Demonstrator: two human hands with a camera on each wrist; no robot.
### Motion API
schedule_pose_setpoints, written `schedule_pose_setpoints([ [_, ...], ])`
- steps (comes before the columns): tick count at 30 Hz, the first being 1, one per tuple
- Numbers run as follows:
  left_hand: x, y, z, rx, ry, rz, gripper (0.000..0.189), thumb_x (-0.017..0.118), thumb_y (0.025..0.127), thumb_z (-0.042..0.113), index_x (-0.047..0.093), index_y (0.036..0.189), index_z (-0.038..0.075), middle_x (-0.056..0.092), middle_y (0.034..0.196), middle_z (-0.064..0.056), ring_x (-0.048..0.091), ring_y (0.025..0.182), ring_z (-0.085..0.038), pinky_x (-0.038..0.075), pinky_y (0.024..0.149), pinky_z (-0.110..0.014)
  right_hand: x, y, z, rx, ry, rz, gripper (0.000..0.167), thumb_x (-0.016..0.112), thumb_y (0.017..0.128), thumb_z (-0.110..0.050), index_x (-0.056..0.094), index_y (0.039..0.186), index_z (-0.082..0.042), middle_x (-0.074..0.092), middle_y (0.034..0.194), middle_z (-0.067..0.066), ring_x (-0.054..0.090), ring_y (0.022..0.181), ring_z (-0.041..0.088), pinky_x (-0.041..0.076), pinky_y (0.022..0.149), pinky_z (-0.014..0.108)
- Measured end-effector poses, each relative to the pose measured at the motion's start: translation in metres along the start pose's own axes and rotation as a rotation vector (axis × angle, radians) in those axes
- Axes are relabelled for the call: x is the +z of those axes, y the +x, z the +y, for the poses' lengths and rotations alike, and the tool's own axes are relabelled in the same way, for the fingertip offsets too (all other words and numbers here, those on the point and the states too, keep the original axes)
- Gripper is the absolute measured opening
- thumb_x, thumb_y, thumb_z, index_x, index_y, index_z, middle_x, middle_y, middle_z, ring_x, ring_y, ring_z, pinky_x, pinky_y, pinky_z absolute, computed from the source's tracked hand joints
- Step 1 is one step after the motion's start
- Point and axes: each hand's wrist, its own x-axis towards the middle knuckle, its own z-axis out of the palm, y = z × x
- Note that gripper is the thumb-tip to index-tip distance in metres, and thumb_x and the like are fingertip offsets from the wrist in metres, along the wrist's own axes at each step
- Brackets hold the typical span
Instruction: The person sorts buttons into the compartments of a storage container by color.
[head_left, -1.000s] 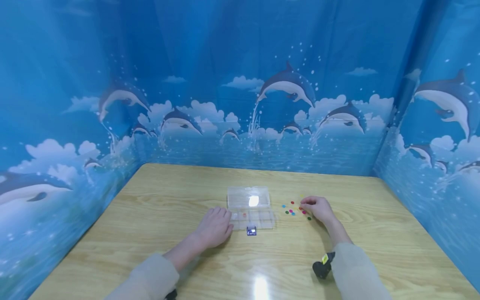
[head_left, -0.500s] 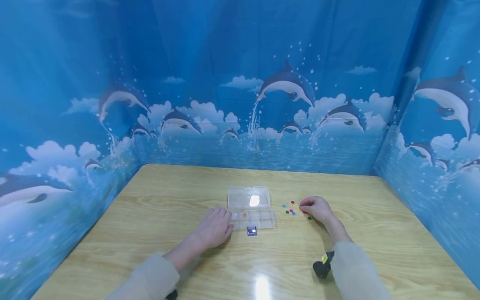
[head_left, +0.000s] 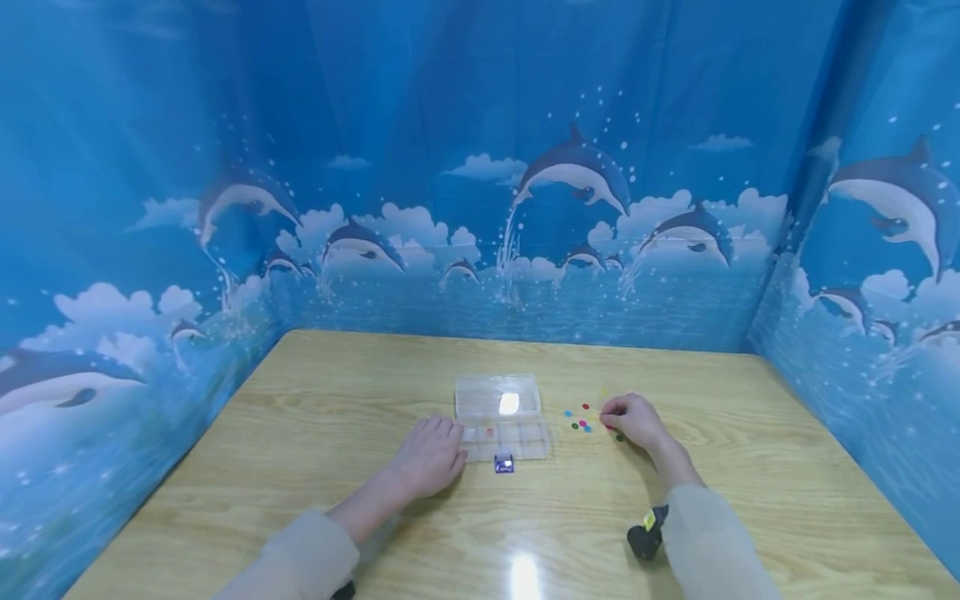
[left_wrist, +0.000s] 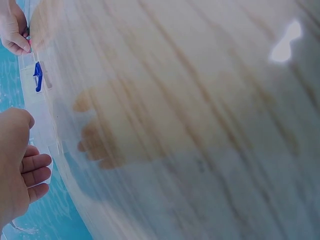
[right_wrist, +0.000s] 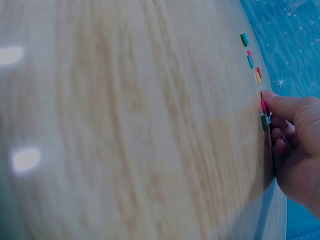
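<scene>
A clear plastic compartment box [head_left: 534, 450] lies with its lid [head_left: 480, 400] folded back, a blue clasp [head_left: 504, 464] at its front. One small reddish button [head_left: 490, 432] sits in a compartment. My left hand [head_left: 427, 456] rests against the box's left end, its fingers [left_wrist: 36, 170] relaxed and slightly bent. To the right, my right hand [head_left: 637, 419] pinches a small red button between thumb and fingertips, low over the table; the fingers mostly hide it. Several buttons lie around those fingertips, including a dark red one [head_left: 586, 407], a blue one [head_left: 568, 413] and a green one [right_wrist: 264, 123].
The wood-grain table [head_left: 360, 375] reflects the light in bright spots. Blue dolphin-print curtains [head_left: 420, 167] stand around its back and sides. A black wrist camera [head_left: 645, 537] hangs under the right sleeve.
My right fingertips have closed over the red button that showed beneath them, shifting only slightly. The left hand and box stay in place.
</scene>
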Motion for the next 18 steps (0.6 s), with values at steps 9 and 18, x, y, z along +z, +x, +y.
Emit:
schedule_pose_setpoints([
  [9,0.0004,0.0002,-0.0001,0.003,-0.003,0.004,0.026,0.053,0.091,0.030,0.053,0.094,0.004,0.049,0.084,-0.006,0.046,0.080,-0.020,0.044,0.074,-0.035,-0.0022,-0.0032,-0.0021,0.032,-0.002,0.004,0.016,0.065,0.085,-0.010,0.062,0.094,0.003,0.053,0.094,0.014,0.050,0.086,0.026,0.044,0.076,0.040],
  [18,0.0018,0.0001,-0.0002,0.010,0.007,0.015,0.026,0.053,0.091,0.031,0.053,0.094,0.004,0.050,0.084,-0.006,0.047,0.081,-0.020,0.044,0.076,-0.035,-0.0037,-0.0041,0.0014,0.026,0.017,-0.009,0.018,0.064,0.086,-0.014,0.061,0.094,0.001,0.053,0.094,0.012,0.050,0.086,0.025,0.043,0.076,0.039],
])
